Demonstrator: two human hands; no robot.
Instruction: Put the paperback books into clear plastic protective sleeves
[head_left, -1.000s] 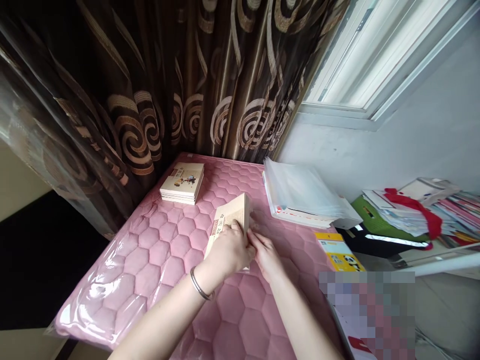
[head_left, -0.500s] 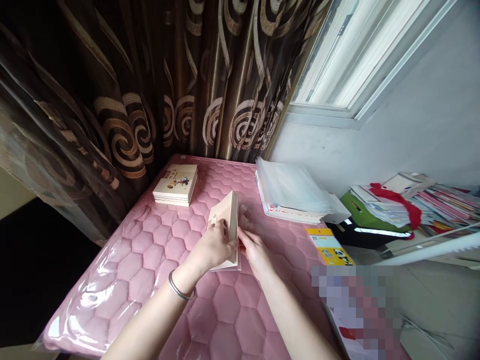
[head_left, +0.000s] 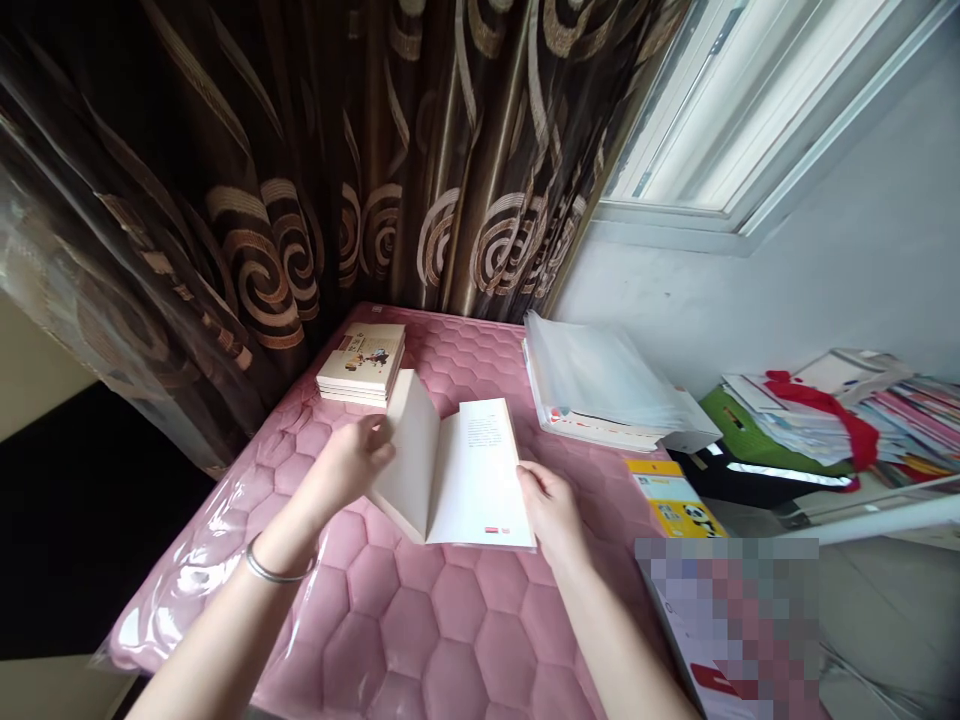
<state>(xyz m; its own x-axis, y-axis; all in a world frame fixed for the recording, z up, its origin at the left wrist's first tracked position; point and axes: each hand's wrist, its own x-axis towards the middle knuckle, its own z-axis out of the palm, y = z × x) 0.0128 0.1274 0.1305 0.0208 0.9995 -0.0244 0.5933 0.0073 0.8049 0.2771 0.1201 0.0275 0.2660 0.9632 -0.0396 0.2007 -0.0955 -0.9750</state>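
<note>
An open paperback book [head_left: 480, 475] lies on a quilted pink mattress [head_left: 450, 620] — its left half tilted up, gripped by the curled left hand [head_left: 349, 462], while the half-open right hand [head_left: 551, 512] rests its fingertips [head_left: 529, 478] on the right page's outer edge. A stack of books [head_left: 361, 365] sits at ten o'clock, clear plastic files [head_left: 600, 385] at one, a yellow panda booklet [head_left: 675, 500] at three.

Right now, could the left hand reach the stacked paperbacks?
Probably yes: the left hand sits just in front of the stacked paperbacks, nothing between them; the open book lies to its right.
</note>
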